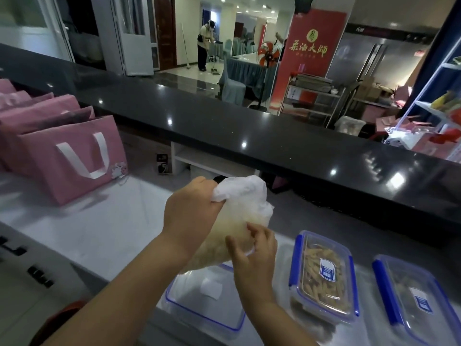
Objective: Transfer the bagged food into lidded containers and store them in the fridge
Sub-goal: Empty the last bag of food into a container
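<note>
A clear plastic bag point(243, 208) of pale food hangs tilted above an open container point(199, 310) with a blue rim. My left hand point(192, 211) grips the bag's bunched white top. Lower down, my right hand point(252, 253) pinches the bag's side near its mouth. To the right stands a lidded container point(324, 275) with blue clips, filled with yellowish strips. A second lidded container point(414, 300) holding darker food sits at the far right.
Pink tote bags point(72, 156) with white handles stand at the left on the pale counter point(104, 221). A raised black countertop point(274, 136) runs across behind. Beyond it a person sweeps a hall. A blue shelf point(439, 101) is at the right.
</note>
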`<state>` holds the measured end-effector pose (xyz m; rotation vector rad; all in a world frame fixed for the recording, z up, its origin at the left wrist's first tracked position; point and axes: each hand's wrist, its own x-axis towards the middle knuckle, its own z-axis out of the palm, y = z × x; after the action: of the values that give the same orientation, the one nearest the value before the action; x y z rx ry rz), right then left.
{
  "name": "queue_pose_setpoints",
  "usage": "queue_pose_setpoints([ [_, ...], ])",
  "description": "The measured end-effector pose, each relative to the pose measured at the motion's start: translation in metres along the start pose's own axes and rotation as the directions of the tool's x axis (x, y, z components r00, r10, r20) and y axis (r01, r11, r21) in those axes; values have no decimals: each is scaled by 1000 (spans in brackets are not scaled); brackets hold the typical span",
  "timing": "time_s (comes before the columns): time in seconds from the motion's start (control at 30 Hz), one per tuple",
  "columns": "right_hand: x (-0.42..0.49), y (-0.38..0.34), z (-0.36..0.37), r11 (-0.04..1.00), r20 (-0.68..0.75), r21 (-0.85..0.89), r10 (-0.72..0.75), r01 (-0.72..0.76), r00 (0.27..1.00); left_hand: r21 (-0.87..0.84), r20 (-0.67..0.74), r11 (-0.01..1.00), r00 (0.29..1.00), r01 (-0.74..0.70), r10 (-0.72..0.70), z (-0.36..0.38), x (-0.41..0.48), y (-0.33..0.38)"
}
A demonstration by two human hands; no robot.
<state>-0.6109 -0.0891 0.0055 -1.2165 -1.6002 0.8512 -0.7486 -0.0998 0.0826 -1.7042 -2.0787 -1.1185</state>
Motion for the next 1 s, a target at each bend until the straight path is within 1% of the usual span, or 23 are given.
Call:
queue_pose_setpoints([
  [0.07, 15, 1, 7, 1000, -85, -30, -9, 7, 996, -27, 8, 1000, 1000, 9, -9, 9, 6, 1],
  [0.13, 34, 3, 9, 997, -154, 31, 69, -65, 986, -48, 25, 999, 1000, 11, -10, 18, 13, 1],
  [0.2, 55, 7, 7, 975, -160, 149, 189, -165, 969, -67, 44, 998, 999, 11, -8, 27, 22, -5],
  [0.27, 75, 8, 2, 944, -126, 244, 260, -224, 957, -77, 72, 997, 997, -4, 9, 37, 31, -14],
  [0.33, 94, 7, -4, 935, -96, 278, 257, -222, 962, -88, 99, 996, 995, -5, 14, 49, 40, -23],
  [0.43, 122, 6, -12, 940, -95, 286, 223, -188, 970, -92, 149, 996, 989, 7, 6, 70, 48, -31],
  [0.63, 151, 13, -14, 961, -69, 251, 138, -116, 988, -48, 274, 994, 958, 100, -83, 105, 55, -39],
  [0.73, 156, 15, -9, 966, -70, 240, 120, -100, 990, 42, 406, 995, 909, 91, -100, 118, 59, -46],
  [0.83, 161, 25, -3, 972, -47, 194, 141, -130, 989, 94, 533, 994, 840, 56, -97, 132, 62, -55],
  [0.93, 159, 41, 3, 982, 10, 57, 182, -183, 983, 130, 648, 991, 759, -27, -64, 149, 59, -68],
  [1.0, 155, 51, 6, 970, 109, -62, 241, -236, 964, 121, 729, 992, 682, -39, -62, 158, 54, -77],
])
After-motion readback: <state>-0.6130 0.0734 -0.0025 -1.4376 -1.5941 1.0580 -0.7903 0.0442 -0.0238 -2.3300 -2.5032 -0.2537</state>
